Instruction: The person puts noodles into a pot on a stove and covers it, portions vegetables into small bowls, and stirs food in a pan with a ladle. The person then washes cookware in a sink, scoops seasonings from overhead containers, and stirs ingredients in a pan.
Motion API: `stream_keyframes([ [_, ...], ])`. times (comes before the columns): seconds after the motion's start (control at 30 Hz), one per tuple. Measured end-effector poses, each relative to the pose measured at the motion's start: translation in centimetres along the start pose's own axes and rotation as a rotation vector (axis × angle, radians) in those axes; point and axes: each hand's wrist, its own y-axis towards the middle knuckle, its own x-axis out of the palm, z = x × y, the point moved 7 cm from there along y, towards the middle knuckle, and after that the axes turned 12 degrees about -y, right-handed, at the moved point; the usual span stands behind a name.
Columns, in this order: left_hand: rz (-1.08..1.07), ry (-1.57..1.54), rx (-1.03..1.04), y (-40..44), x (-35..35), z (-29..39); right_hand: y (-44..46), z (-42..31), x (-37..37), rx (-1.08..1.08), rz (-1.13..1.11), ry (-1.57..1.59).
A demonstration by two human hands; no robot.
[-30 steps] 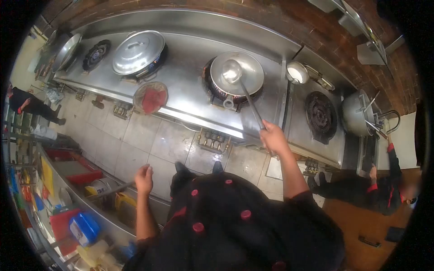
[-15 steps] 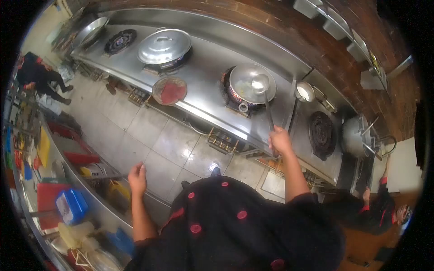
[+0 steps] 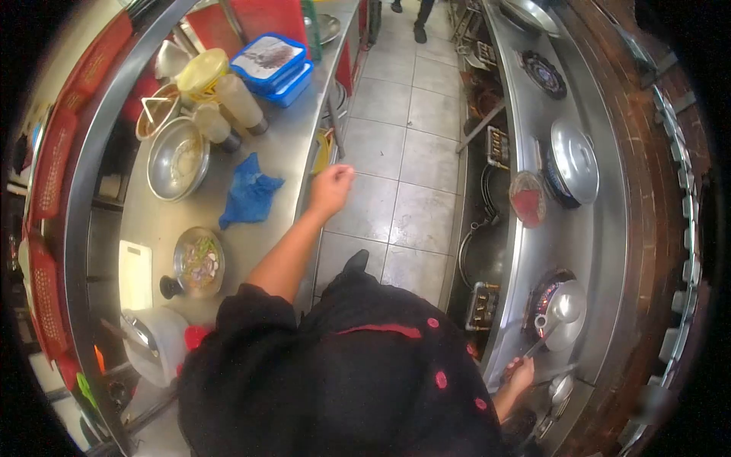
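Note:
My right hand (image 3: 519, 373) grips the handle of a ladle (image 3: 542, 344). The ladle's bowl rests in or over a wok (image 3: 572, 333) on a burner of the right-hand stove. Over the aisle, by the left counter's edge, is my left hand (image 3: 333, 190), fingers curled in with nothing visible in them. Left of it on the counter lie a blue cloth (image 3: 250, 190) and a metal bowl of cut vegetables (image 3: 216, 242). A dish of red food (image 3: 527, 204), perhaps meat, sits at the stove's front edge. What the wok holds is hard to make out.
A lidded pot (image 3: 575, 164) stands farther along the stove, past it a bare burner (image 3: 544, 75). The counter bears a steel mixing bowl (image 3: 158, 164), squeeze bottles (image 3: 241, 103), blue-lidded containers (image 3: 285, 87) and a white tub (image 3: 169, 369). Another person's legs (image 3: 421, 19) show down the aisle.
My view has swung left from the stove toward the counter and aisle. My left hand has reached out and its fingers have curled. My right hand still holds the ladle at the wok.

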Motion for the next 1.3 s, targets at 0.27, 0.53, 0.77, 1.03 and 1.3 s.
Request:
stream_keyframes([
  [0.27,0.686,0.485,0.144,-4.2,-16.5,2.3,1.0,-1.7,2.7,0.049,-0.087,-0.018],
  [0.53,0.214,1.354,-0.258,-2.0,-35.8,1.5,0.2,-0.7,1.1,-0.022,-0.006,-0.092],
  [0.77,0.060,1.083,-0.776,-11.0,-43.5,-2.2,-0.7,-5.3,2.4,0.008,-0.047,-0.075],
  [1.03,-0.010,-0.214,-0.741,-18.5,-41.1,-6.9,-0.9,-6.8,-1.8,0.037,-0.041,-0.103],
  [1.3,-0.074,0.446,-0.041,-23.2,-35.7,1.7,-1.3,-8.3,-4.9,0.048,-0.109,-0.163],
])
